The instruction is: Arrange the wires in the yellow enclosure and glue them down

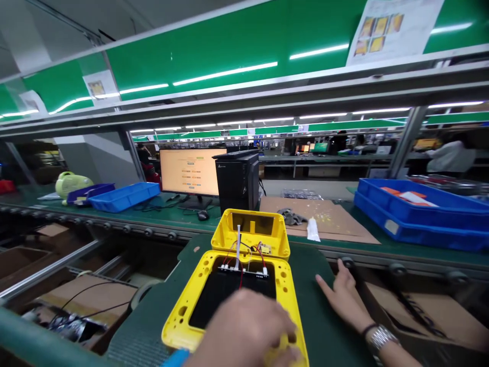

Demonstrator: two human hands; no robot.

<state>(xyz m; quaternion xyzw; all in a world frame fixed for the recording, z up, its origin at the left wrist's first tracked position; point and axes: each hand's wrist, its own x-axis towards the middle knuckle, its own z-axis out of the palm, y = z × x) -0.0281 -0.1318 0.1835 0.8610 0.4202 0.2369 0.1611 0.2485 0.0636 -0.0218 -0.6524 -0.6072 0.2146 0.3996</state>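
A yellow plastic housing (198, 285) lies open on a dark green mat (313, 285), its front half showing a black panel (225, 295) and red and black wires (244, 260). Its hollow rear half (250, 232) stands just behind. My left hand (244, 331), somewhat blurred, covers the housing's near right corner with fingers curled over the edge. To the right of the housing my right hand (342, 295) lies flat on the mat, fingers stretched out and holding nothing. A metal watch (378, 339) sits on that wrist.
Beyond a roller rail are a monitor (189, 171), a black computer tower (237, 181), blue bins at left (124, 196) and right (420, 214), and a cardboard sheet (328, 214) with a white tube (312, 229). Cardboard boxes and cables sit lower left (87, 300). A person in white (451, 155) works far right.
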